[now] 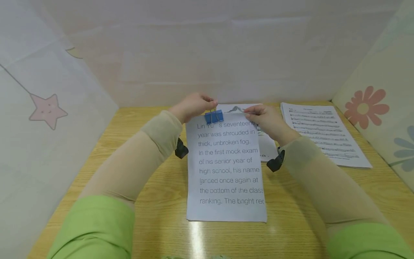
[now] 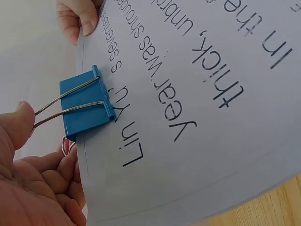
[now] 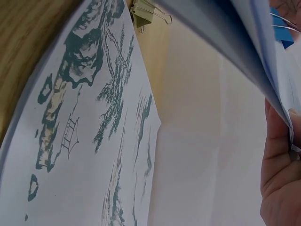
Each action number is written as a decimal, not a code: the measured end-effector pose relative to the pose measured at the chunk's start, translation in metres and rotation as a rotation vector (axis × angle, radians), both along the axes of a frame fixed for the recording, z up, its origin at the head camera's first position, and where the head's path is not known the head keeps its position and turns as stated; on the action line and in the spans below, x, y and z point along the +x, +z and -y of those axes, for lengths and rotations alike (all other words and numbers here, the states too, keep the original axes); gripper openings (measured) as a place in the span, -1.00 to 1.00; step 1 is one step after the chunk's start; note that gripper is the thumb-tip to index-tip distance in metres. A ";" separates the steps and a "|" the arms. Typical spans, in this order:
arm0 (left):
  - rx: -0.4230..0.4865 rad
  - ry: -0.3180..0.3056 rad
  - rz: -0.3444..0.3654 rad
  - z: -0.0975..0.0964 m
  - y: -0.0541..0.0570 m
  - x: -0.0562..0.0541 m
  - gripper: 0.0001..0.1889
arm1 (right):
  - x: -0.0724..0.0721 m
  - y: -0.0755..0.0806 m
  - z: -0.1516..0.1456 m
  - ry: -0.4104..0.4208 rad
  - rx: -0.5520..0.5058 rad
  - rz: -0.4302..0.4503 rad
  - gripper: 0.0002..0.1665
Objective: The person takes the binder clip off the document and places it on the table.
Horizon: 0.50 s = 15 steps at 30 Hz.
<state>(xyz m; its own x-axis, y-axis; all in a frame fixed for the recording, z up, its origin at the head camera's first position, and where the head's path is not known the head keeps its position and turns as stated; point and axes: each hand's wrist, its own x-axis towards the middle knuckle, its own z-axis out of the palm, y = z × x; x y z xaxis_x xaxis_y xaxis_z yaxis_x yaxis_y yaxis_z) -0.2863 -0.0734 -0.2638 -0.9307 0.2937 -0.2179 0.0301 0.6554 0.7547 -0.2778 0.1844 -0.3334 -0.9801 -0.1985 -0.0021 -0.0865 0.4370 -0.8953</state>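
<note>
A sheaf of printed paper point(image 1: 226, 165) in large black type hangs above the table. On its top edge, left of the middle, sits a blue binder clip point(image 1: 214, 117). My left hand point(image 1: 195, 105) pinches the clip's wire handles; in the left wrist view the thumb lies on the front handle and fingers are behind the sheets. At the sheaf's upper right corner my right hand point(image 1: 266, 120) pinches the paper between thumb and fingers. The right wrist view shows the sheets' edges running into that hand point(image 3: 282, 174), with the blue clip point(image 3: 282, 35) beyond.
Behind the sheaf lies a stack with a landscape drawing point(image 3: 108, 84), partly hidden. A yellowish binder clip point(image 3: 143, 15) is near that stack. Music sheets point(image 1: 323, 133) lie on the wooden table point(image 1: 155, 208) at the right. Pale walls point(image 1: 210, 54) stand at the back and sides.
</note>
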 end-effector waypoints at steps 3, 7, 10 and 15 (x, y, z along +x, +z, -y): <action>-0.002 -0.001 -0.034 -0.002 -0.003 0.001 -0.50 | 0.000 -0.001 0.000 0.002 0.001 0.000 -0.64; -0.005 -0.001 -0.073 -0.004 -0.005 0.002 -0.53 | 0.001 -0.001 -0.001 -0.002 0.013 -0.003 -0.64; -0.013 0.000 -0.096 -0.005 -0.006 0.003 -0.53 | 0.002 -0.001 -0.001 -0.006 0.020 0.001 -0.64; -0.024 0.012 -0.110 -0.006 -0.007 0.005 -0.56 | 0.002 -0.002 -0.001 -0.011 0.029 0.020 -0.64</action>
